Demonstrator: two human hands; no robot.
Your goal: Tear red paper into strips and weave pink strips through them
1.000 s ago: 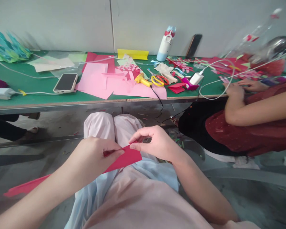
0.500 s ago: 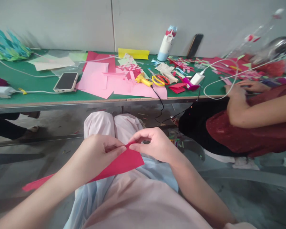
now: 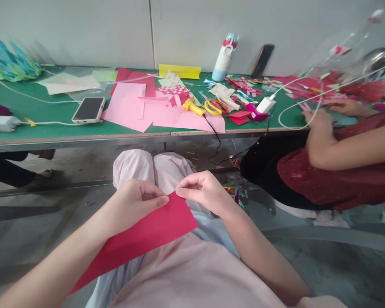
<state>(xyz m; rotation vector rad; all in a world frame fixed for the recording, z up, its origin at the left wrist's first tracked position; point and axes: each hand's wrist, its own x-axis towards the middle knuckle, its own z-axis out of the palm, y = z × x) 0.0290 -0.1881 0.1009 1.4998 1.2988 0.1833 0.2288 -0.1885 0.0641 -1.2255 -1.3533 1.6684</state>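
Observation:
Above my lap, a sheet of red paper (image 3: 147, 235) hangs slanting down to the left. My left hand (image 3: 137, 203) pinches its upper edge between thumb and fingers. Close beside it, my right hand (image 3: 203, 190) grips the upper right corner of the same sheet with thumb and forefinger. The left forearm covers part of the paper's left side. Both hands are in front of the table, lower than its top.
On the green table (image 3: 51, 134) lie pink paper (image 3: 128, 107), a yellow glue gun (image 3: 194, 107), scissors (image 3: 213, 108) and a phone (image 3: 89, 110). A bottle (image 3: 224, 60) stands behind. A co-worker's arm (image 3: 346, 145) reaches in at the right; cables cross the table.
The red sheet has turned so that more of its face shows, hanging lower at the left. My hands have moved slightly apart along its edge. The co-worker's hands have shifted a little.

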